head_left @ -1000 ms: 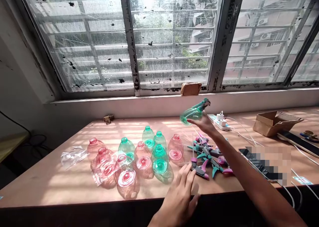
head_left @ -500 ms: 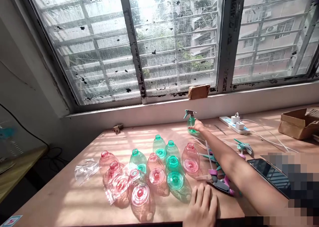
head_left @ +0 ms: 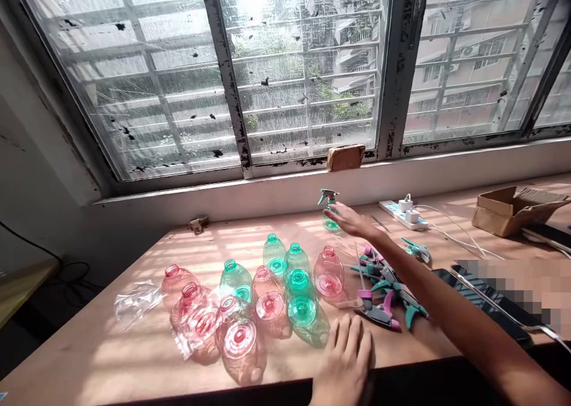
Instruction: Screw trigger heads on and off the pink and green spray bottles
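Head view: our right hand [head_left: 351, 219], fingers straight, may touch the sprayer [head_left: 330, 223]; we should move gently. Our left hand [head_left: 344, 358] rests, fingers slightly spread.

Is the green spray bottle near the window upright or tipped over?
Upright: the green spray bottle stands on its base, trigger head on top.

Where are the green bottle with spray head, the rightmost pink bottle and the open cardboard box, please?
Green bottle with spray head [head_left: 331, 224]: head view, on its lower body.
Rightmost pink bottle [head_left: 329, 269]: head view, on the middle of its body.
Open cardboard box [head_left: 491, 214]: head view, on its outer side wall.
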### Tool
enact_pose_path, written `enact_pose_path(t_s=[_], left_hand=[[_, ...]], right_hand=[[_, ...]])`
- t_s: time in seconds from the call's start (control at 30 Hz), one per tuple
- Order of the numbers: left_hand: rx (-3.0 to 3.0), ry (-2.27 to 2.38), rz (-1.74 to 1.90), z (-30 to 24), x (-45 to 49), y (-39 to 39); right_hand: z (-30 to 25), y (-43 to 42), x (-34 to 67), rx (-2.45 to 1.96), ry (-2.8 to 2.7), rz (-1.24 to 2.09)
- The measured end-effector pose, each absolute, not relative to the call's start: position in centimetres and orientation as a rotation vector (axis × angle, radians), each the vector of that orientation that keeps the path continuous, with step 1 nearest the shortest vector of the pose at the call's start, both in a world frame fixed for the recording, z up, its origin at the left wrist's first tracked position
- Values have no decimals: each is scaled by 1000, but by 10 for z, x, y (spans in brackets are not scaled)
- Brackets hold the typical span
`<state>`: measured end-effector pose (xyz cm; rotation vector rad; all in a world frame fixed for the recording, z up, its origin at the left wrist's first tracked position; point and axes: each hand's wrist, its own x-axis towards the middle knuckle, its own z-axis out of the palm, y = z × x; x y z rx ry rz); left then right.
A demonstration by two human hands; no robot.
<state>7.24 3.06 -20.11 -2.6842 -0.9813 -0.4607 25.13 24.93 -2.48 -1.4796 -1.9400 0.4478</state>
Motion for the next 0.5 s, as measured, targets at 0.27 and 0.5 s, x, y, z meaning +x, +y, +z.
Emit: enact_pose_path(t_s=[0.27, 0.5], left_hand=[[-2986, -1226, -335, -172, 75, 22], [-3255, -1446, -1042, -162, 65, 23]], right_hand=[[-66, 127, 242, -976, -2127, 514], [-46, 98, 296, -1053, -1674, 570]])
